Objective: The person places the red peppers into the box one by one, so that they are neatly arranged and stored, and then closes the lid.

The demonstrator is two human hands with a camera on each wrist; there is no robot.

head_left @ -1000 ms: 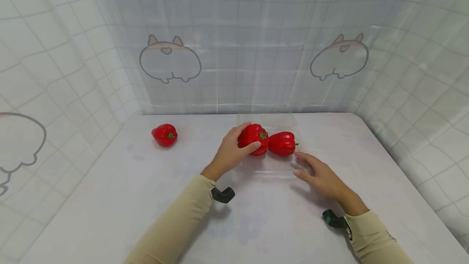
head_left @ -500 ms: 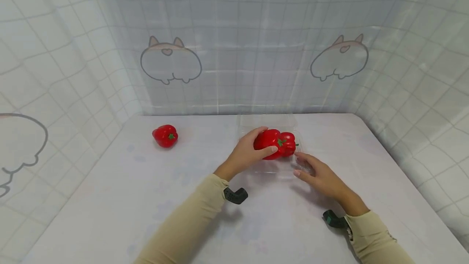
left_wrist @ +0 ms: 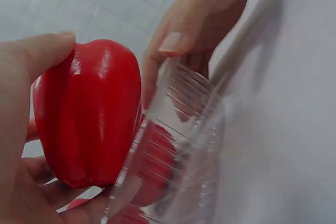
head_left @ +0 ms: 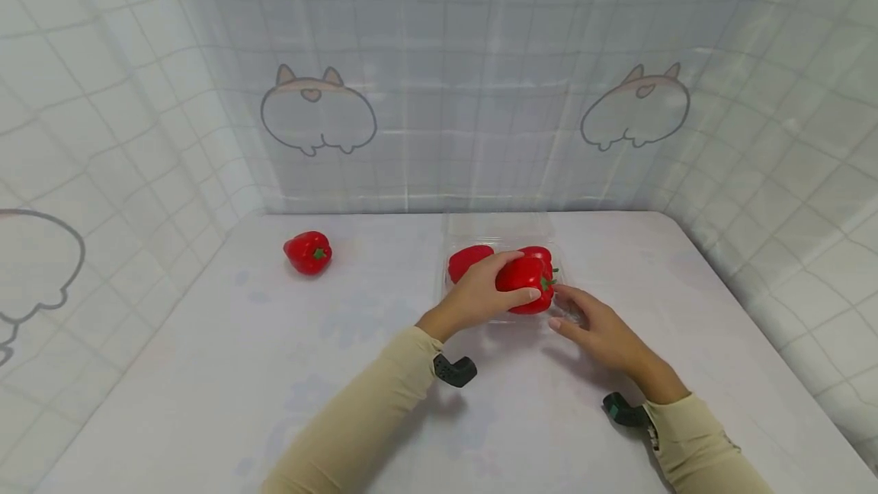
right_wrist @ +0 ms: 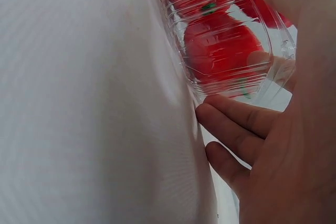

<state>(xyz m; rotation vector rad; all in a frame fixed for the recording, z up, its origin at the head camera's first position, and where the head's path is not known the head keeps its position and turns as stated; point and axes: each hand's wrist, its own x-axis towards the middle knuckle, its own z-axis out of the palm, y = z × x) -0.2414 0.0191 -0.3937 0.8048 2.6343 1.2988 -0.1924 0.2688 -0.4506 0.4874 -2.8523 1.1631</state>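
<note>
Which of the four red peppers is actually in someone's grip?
The pepper between the left hand's thumb and fingers. The other three are not gripped: two lie in the clear container, one alone at the table's left.

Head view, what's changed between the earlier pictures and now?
The left hand has carried its held pepper rightward and slightly closer, revealing a previously hidden pepper in the left of the clear container. The right hand stays at the container's right side; the lone pepper at far left is unmoved.
</note>
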